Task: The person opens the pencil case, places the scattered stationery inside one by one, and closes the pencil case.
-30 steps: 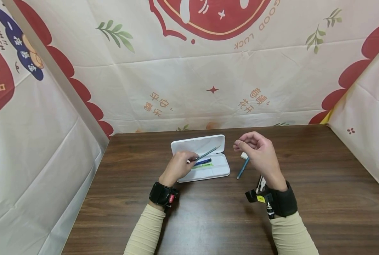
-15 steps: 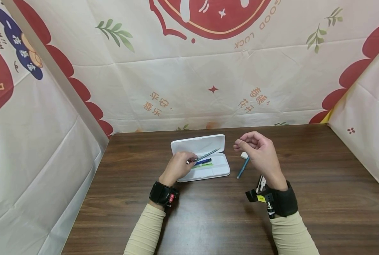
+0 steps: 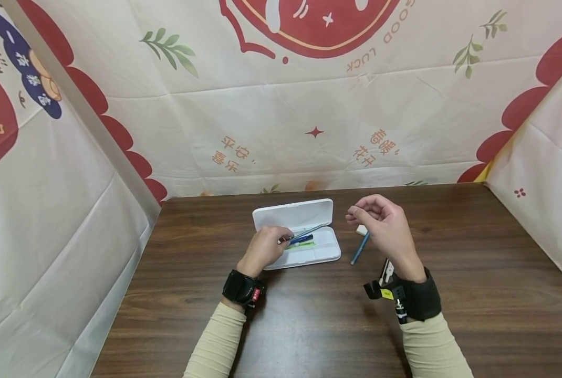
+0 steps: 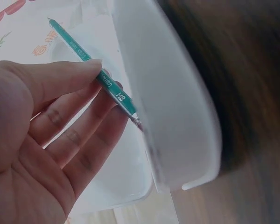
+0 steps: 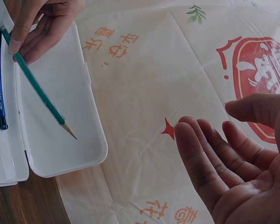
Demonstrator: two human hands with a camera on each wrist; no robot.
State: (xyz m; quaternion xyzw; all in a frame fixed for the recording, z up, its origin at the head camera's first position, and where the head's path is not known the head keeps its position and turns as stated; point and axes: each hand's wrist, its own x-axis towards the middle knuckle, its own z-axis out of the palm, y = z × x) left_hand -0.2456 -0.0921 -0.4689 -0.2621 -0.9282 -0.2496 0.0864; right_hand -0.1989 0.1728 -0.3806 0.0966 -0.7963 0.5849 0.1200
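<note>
My left hand pinches a green pencil between thumb and fingers. Its sharpened tip points away to the right, over the open white pencil case. In the left wrist view the lettering HB shows near the unsharpened end. Inside the case lie a blue pen and a light green item, both partly covered by this hand. The right hand hovers right of the case with fingers loosely bent and nothing held. Below its fingertips, a white eraser and a blue pencil rest on the table.
The raised lid of the case leans back on its far side. Behind the brown wooden table hangs a printed white cloth, with more cloth at both sides. Each wrist wears a black strapped camera.
The pencil's tip has dipped lower toward the case while the left hand stays almost in place. The right hand has not visibly moved.
</note>
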